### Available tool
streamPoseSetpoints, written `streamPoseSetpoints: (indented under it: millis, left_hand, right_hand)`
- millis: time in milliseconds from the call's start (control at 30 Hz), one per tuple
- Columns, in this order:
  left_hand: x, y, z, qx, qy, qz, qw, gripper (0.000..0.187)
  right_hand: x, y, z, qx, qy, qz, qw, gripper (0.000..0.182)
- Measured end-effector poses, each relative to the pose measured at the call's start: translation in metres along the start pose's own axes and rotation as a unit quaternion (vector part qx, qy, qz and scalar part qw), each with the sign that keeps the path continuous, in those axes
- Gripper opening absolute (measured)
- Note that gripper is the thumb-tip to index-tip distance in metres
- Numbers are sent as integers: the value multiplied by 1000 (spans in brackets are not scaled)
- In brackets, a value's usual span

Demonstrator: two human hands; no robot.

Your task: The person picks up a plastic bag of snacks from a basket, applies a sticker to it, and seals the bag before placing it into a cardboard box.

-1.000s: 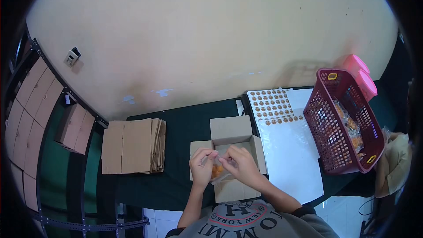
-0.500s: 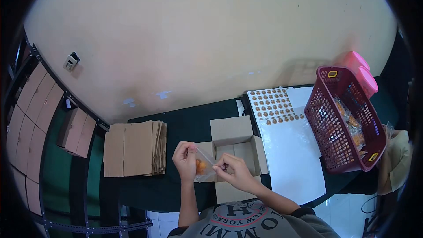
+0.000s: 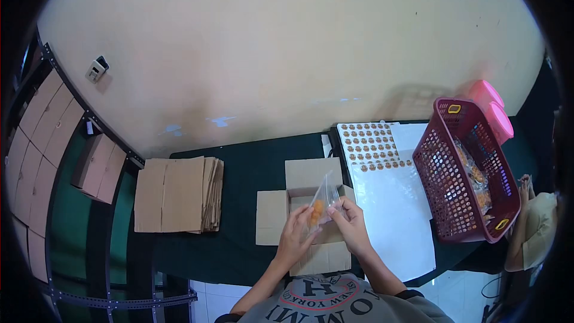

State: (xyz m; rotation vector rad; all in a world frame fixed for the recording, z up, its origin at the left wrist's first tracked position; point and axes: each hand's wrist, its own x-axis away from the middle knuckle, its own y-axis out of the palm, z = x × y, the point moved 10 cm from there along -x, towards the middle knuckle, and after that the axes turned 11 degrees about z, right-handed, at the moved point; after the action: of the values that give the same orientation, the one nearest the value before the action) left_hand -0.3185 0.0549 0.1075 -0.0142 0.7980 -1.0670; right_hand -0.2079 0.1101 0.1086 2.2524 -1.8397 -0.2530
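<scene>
While the clear bag (image 3: 327, 189) slants above the open carton (image 3: 313, 172), we pinch it from both sides: our left hand (image 3: 293, 231) grips toward eight o'clock beside the orange pieces (image 3: 317, 209), our right hand (image 3: 351, 222) presses the film toward four, presumably because such limp plastic needs steadying on two edges. From the carton, we see flattened cardboard (image 3: 173, 194) stacked at nine o'clock, sticker sheets (image 3: 366, 142) at one, and a maroon basket (image 3: 442, 179) of filled packets (image 3: 476, 173) between two and three, probably arranged around the bench (image 3: 245, 170) for easy reach.

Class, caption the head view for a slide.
Left hand and right hand hold a clear bag over an open cardboard box.
</scene>
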Motion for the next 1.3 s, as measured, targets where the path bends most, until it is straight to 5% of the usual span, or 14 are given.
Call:
streamPoseSetpoints:
  millis: [167, 367, 433, 467, 567, 767, 867, 967, 1033, 1067, 1167, 1233, 1300]
  left_hand:
    - [9, 0, -36, 36, -41, 21, 998, 44]
    - [34, 11, -96, 213, -293, 5, 932, 35]
    - [46, 21, -96, 275, -377, -29, 884, 34]
    - [60, 32, -109, 229, -379, -98, 891, 40]
    - [62, 26, -110, 286, -371, -20, 883, 49]
    - [66, -20, -134, 161, -327, 41, 930, 46]
    - [67, -44, -137, 172, -341, 75, 921, 40]
    - [72, -58, -145, 160, -333, 95, 925, 38]
    - [74, -62, -143, 152, -334, 96, 925, 37]
    - [77, -62, -141, 148, -337, 96, 925, 36]
    - [81, -56, -138, 146, -329, 81, 929, 35]
    - [81, -51, -133, 146, -327, 69, 931, 35]
    - [80, -45, -124, 150, -323, 43, 934, 36]
  right_hand:
    - [-1, 15, -8, -22, 9, -65, 998, 19]
    - [-28, -31, 37, 188, -63, 41, 979, 40]
    - [-18, -9, 89, 56, 121, -125, 983, 38]
    - [-14, -6, 99, 62, 140, -138, 978, 31]
    - [-23, -17, 132, 74, 152, -136, 976, 26]
    - [-27, -69, 301, 146, 334, -84, 927, 23]
    - [-35, -82, 344, 187, 324, 2, 927, 25]
    - [-54, -73, 346, 320, 190, -9, 928, 33]
    - [-60, -66, 330, 537, 125, -26, 834, 40]
    - [-55, -64, 329, 513, 176, -41, 839, 54]
    - [-51, -58, 294, 594, 92, 30, 799, 64]
    - [-45, -62, 286, 585, 143, 27, 798, 74]
    - [-41, -60, 268, 590, 48, 37, 805, 71]
